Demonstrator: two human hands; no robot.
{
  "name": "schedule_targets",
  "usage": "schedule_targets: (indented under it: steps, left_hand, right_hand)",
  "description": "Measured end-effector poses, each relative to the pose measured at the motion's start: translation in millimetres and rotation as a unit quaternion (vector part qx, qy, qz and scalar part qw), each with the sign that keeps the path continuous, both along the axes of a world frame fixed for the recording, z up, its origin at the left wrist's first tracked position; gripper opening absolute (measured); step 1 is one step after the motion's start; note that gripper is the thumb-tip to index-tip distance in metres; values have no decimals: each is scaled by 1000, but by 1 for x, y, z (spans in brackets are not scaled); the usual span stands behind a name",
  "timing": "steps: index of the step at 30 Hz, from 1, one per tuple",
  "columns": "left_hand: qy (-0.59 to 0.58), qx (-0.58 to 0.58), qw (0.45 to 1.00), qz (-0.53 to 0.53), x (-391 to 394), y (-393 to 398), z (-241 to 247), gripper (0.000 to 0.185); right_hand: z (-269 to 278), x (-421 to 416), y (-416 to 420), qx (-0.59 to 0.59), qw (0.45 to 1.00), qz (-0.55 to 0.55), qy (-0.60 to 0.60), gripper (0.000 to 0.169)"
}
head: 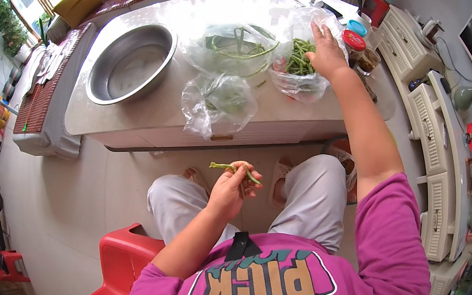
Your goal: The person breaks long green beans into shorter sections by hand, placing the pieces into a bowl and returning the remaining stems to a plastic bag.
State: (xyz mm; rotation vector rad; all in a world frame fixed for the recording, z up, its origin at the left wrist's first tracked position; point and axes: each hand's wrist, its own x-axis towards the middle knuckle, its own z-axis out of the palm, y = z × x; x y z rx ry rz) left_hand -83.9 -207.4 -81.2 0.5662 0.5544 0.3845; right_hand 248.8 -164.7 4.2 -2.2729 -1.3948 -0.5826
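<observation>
My left hand point(232, 188) is closed around a short green bean point(220, 165), held over my lap in front of the table. My right hand point(327, 54) reaches across the table and rests with spread fingers at the edge of a clear plastic bag point(301, 88) that holds many short green bean pieces point(300, 59). Whether its fingers pinch anything is hard to tell. To its left lies another clear bag with long green beans point(247, 54). Nearer the table's front edge sits a crumpled clear bag point(224, 100) with something green inside.
A wide metal basin point(132, 65) stands on the left of the table point(168, 115). Jars, one with a red lid point(353, 40) and one with a blue lid point(356, 27), stand just beyond my right wrist. A red plastic stool point(121, 258) is at my left side.
</observation>
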Motion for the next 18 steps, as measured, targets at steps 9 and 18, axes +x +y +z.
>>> schedule_targets:
  steps: [9,18]
  left_hand:
    - [-46,-49,998,-1,-4,-1,-20,15]
    - [-22,-66,997,14,-8,6,-21,18]
  right_hand:
    - [-96,-78,36,-155,972,129,121,29]
    - [-56,-61,1,51,970,145,187,14]
